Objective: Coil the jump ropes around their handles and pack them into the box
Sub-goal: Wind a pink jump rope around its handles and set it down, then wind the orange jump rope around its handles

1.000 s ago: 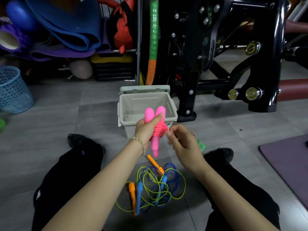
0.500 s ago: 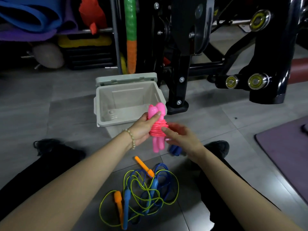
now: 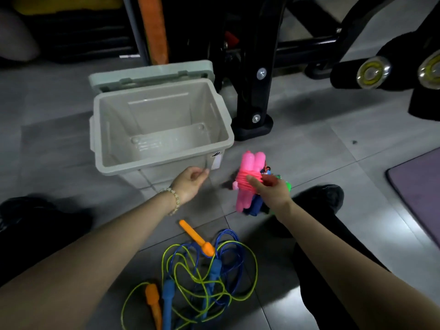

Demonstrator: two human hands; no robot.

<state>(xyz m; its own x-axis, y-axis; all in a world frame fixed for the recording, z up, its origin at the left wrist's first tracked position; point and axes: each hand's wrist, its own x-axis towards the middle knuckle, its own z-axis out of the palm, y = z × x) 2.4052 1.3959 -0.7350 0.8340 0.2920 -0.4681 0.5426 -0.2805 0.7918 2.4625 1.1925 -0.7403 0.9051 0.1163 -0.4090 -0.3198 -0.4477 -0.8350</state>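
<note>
While right hand (image 3: 273,194) grips coiled pink rope (image 3: 248,181), left hand (image 3: 190,184) loosely curled, empty.

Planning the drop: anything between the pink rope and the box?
Nothing visible: the right hand holds the pink rope right of the open box; left hand sits by its front wall, below the rim.

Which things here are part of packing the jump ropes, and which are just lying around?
Job: pink coiled rope, held in right hand; grey box; orange-handled rope and blue-handled rope, tangled together.
Lying about: black machine frame; purple mat; orange tube.
</note>
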